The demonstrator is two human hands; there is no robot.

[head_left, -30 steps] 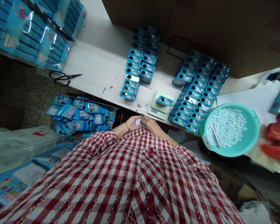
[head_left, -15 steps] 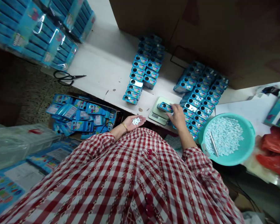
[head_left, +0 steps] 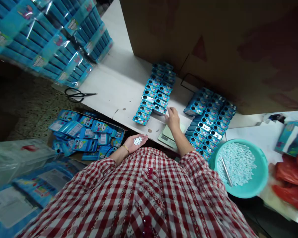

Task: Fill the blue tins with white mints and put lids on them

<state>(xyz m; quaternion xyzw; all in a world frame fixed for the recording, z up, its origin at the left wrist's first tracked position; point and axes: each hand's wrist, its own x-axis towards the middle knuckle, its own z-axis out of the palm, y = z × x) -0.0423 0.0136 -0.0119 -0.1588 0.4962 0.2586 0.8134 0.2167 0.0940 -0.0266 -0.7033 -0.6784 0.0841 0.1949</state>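
Observation:
My left hand (head_left: pixel 135 142) lies palm up near the table's front edge, fingers stretched out. A small heap of white candies (head_left: pixel 137 141) rests in its palm. My right hand (head_left: pixel 173 119) reaches over a small pale scale (head_left: pixel 167 137), fingers slightly apart. Its fingertips are beside the front blue box (head_left: pixel 160 109) of the left rows; whether they touch it I cannot tell. Nothing shows between them. The scale's visible top is bare. On the right stand more rows of small blue boxes (head_left: pixel 205 122), several with white candies at their round openings.
A turquoise basin (head_left: pixel 262 180) of white candies holds a metal tube (head_left: pixel 226 171). Black scissors (head_left: pixel 80 95) lie at the left. A carton of blue packets (head_left: pixel 86 135) stands below them. Wrapped blue packs (head_left: pixel 52 49) and a large brown carton (head_left: pixel 188 39) are behind.
My right hand has left the scale and moved left to the left box rows. The blue box is gone from the scale. My left hand still carries the candies. The view has shifted.

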